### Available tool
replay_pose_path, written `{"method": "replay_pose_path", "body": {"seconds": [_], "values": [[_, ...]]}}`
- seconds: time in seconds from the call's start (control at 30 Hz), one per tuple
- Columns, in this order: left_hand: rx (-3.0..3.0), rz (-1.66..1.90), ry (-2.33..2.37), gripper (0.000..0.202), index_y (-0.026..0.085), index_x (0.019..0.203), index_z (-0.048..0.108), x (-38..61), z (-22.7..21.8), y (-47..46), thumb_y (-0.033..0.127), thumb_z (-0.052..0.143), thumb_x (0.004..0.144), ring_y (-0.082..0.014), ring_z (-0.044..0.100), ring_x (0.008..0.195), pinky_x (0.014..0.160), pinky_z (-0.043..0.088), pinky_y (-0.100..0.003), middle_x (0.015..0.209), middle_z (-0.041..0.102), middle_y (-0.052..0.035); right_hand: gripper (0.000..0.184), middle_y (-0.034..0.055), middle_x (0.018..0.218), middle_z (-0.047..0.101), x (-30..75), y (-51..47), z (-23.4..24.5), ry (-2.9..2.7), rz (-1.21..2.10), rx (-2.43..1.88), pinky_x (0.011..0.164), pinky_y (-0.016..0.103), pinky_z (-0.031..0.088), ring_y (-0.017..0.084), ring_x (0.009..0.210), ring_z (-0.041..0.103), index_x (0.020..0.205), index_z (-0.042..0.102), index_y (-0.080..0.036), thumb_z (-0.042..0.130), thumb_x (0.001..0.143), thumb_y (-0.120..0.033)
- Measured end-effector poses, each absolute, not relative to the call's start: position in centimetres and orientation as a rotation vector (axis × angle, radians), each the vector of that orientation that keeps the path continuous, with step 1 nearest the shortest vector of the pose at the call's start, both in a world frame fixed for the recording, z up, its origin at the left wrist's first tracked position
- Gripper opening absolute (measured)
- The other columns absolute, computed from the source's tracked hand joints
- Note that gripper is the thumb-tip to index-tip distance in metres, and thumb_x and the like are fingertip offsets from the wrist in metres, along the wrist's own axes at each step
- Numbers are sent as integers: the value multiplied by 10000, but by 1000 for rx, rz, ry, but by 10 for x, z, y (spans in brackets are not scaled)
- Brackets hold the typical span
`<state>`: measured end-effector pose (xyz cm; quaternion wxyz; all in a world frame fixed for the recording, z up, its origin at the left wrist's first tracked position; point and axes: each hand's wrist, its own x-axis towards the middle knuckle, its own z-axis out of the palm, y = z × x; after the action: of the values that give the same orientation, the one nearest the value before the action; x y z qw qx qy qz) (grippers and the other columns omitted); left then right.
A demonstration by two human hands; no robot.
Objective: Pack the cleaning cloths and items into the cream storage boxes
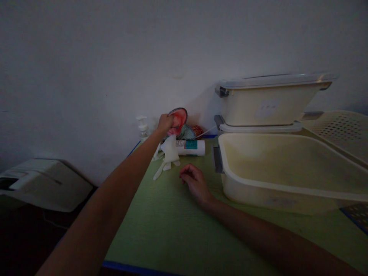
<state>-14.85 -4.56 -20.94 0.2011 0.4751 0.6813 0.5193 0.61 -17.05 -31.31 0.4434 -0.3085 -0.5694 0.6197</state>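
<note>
At the far end of the table, my left hand (166, 122) is closed on a red cloth (179, 118) with a dark patterned edge, raised above the other things there. Below and behind it lie a grey-green cloth (186, 132) and a dark red one (197, 130). A white bottle (198, 147) with a teal label lies on its side, with a white trigger-like part (171, 149) at its left. Nearer to me, my right hand (195, 182) is over the green tabletop with its fingers curled in, and nothing shows in them.
A clear pump bottle (143, 128) stands by the wall. To the right are an open cream tub (258, 188), lidded tubs (270, 103) stacked behind it, and a perforated basket (342, 126). A white box-like object (54, 184) is left of the table (152, 230).
</note>
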Motion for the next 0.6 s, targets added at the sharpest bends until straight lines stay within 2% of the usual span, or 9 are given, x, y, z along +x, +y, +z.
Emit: {"method": "replay_pose_path", "body": {"seconds": [0.13,0.2,0.23,0.27,0.33,0.43,0.53,0.6], "values": [[1174,1736,1578,326,147,1142,520,-146,-160,-55,331,521,873,-194,582,953,799,505,-398,1128,562,-85,91,-49,622,475,5,-170,-314,-1425,1531,-756,543,225,358,94,561,447,657,488,-188,471,648,-99],[1128,1850,1422,244,137,1022,525,-143,-135,-68,258,332,936,-149,586,930,790,500,-330,1026,590,-61,94,-47,626,476,5,-170,-315,-1431,1524,-752,545,225,364,94,564,451,657,486,-187,469,656,-95],[1117,1900,1347,264,168,937,517,-142,-123,-76,217,257,934,-127,580,945,789,496,-294,974,599,-40,94,-46,627,475,5,-170,-315,-1434,1519,-750,547,225,367,94,566,454,657,485,-187,469,660,-94],[1114,1949,1286,241,210,850,498,-141,-114,-86,220,267,917,-119,568,973,779,493,-270,929,601,-21,95,-45,630,475,5,-170,-315,-1437,1514,-748,549,227,372,95,569,459,659,484,-187,469,665,-93],[1118,2006,1182,133,274,694,461,-138,-105,-109,245,437,821,-134,546,1041,736,484,-244,847,599,-11,106,-40,652,486,6,-170,-316,-1443,1503,-740,563,232,385,96,580,475,672,488,-186,466,667,-82],[1144,2025,975,137,272,600,477,-132,-117,-146,227,597,647,-177,571,1009,756,480,-277,746,603,-6,168,-29,761,535,7,-171,-318,-1452,1481,-721,628,248,414,93,626,516,744,507,-188,456,666,-48],[1179,1913,1094,121,204,579,486,-121,-160,-179,228,604,587,-147,589,686,741,489,-317,597,568,32,252,-17,931,565,7,-171,-323,-1461,1460,-702,716,280,443,95,695,563,875,506,-210,462,698,-36],[1192,1813,1191,74,170,613,550,-114,-198,-196,209,607,584,-148,569,623,692,483,-329,611,590,12,281,4,1035,557,5,-170,-327,-1470,1443,-694,773,313,461,105,753,580,988,497,-220,489,753,-67]]}}
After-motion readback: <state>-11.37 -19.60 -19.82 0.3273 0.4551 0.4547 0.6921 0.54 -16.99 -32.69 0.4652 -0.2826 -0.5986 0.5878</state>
